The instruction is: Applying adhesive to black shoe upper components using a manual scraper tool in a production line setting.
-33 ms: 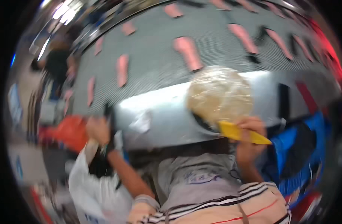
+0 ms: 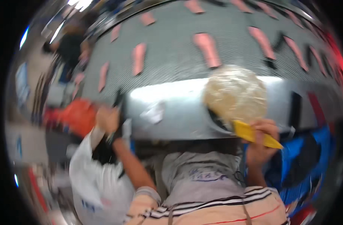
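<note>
My right hand point(image 2: 262, 140) is closed around a flat yellow scraper point(image 2: 250, 134) with a pointed end. Its upper end touches, or lies just in front of, the lower edge of a round, pale yellow mass point(image 2: 235, 93) that looks wrapped in shiny clear film. A dark curved edge shows beneath that mass. At the left, my left hand point(image 2: 108, 119) is smeared by motion beside a dark upright object point(image 2: 119, 99). Its fingers do not show clearly, nor whether it holds anything. A dark band circles that wrist. An orange bag-like thing point(image 2: 79, 117) lies just left of it.
A grey mesh belt point(image 2: 171, 45) carries several pink pieces point(image 2: 208, 48), some with black parts. Along its near side runs a metal ledge point(image 2: 179, 108) with a crumpled white scrap point(image 2: 154, 112) and a black strip point(image 2: 295, 108). A blue crate point(image 2: 291, 150) stands right; a white-sleeved person point(image 2: 100, 180) is close left.
The whole view has shifted, so the belt, ledge and both hands appear farther right. My right hand still grips the scraper by the wrapped mass.
</note>
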The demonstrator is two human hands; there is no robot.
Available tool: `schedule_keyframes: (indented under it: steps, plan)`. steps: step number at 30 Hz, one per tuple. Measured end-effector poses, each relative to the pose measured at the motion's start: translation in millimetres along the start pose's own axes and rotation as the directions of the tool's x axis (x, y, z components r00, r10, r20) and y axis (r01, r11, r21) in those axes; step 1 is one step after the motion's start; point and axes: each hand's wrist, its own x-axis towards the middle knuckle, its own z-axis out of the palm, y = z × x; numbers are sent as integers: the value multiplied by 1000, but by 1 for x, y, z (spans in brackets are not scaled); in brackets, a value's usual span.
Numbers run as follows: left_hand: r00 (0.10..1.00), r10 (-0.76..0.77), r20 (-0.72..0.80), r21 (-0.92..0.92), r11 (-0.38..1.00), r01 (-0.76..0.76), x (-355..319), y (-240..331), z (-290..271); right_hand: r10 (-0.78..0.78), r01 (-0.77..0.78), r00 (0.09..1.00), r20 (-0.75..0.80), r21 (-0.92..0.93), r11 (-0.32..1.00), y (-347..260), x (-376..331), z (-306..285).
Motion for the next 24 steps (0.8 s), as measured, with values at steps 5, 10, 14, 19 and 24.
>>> schedule_keyframes:
  steps: [5, 10, 14, 19, 24]
  plan:
    - [922, -205, 329, -69, 968, 240, -32, -49, 54, 22, -22, 997, 79, 3, 1000, 9, -1, 8]
    - [974, -175, 143, -346, 913, 215, -22, -51, 68, -27, 30, 993, 118, -22, 999, 16, -2, 1]
    - [982, -186, -29, -329, 930, 166, 6, -41, 32, 18, -15, 996, 92, -34, 999, 14, -1, 12]
    - [991, -120, -56, -838, 546, 18, -7, -15, -45, 101, -68, 985, 141, -225, 972, 15, -4, 23]
    - [771, 481, 417, -586, -507, 633, -118, 61, -70, 213, 29, 873, 439, -481, 876, 33, 15, 11]
